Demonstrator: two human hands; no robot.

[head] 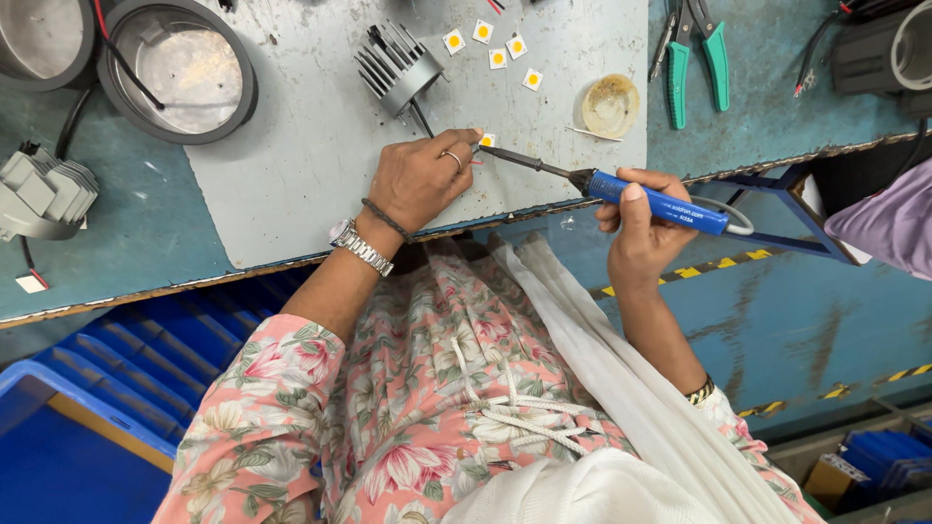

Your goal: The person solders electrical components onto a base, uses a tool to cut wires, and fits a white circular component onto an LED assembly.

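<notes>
Flowery pink cloth (408, 388) on our lap is closest to us, with a white scarf (602, 388) lying over it. Past it our two arms reach up to the grey work board (291, 165).

Our left hand (419, 180) lies flat on the board. Its fingers are stretched out and pressed together, and the tips push down on a tiny square chip (487, 140). We think they press it so it cannot slide. The chip is white with a yellow dot, and our fingers hide most of it. It sits near the front edge of the board, just below the finned metal block (396, 66).

Our right hand (636, 218) is curled tight around the blue handle of the soldering iron (621, 192), like holding a fat pen. The thin dark tip points left and meets the chip right by our fingertips.

Five more chips (497, 58) wait higher up, well apart from our hands. A round yellow dish (610, 105) sits near them, and green pliers (697, 58) lie off to the right.
</notes>
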